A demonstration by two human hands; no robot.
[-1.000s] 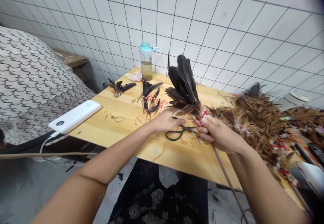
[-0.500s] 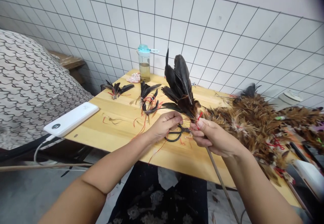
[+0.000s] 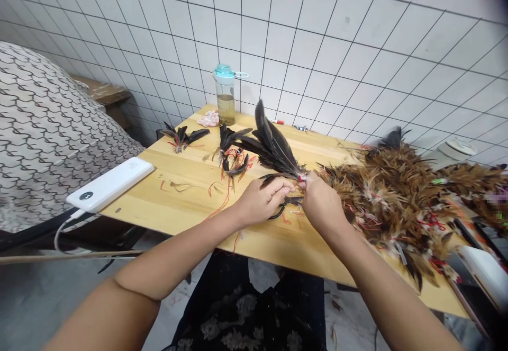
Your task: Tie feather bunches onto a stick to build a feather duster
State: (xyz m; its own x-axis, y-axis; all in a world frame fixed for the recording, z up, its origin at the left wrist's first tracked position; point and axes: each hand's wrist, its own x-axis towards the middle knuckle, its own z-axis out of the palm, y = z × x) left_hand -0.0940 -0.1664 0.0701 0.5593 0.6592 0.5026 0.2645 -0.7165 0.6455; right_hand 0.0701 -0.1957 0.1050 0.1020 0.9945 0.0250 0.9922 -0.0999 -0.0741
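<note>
A bunch of dark feathers [image 3: 272, 147] fans up and to the left from the spot where both hands meet over the wooden table [image 3: 190, 203]. My right hand [image 3: 322, 205] is closed round the base of that bunch, back of the hand towards me. My left hand [image 3: 264, 200] is pinched with curled fingers right beside it, touching the feather base and a red thread [image 3: 224, 203] that trails off to the left. Black scissors [image 3: 278, 210] lie on the table just under the hands, mostly hidden. The thin stick seen before is out of sight.
A big heap of brown feathers [image 3: 400, 197] covers the table's right side. Small dark feather bundles [image 3: 234, 152] and another bundle [image 3: 182, 136] lie further back, near a water bottle [image 3: 225, 94]. A white power bank [image 3: 110, 184] sits at the left edge. A patterned cushion [image 3: 47, 134] is at left.
The feather bunch has tipped down and to the left, nearer the table. My right hand has turned over so its back faces me, and both hands have closed in together.
</note>
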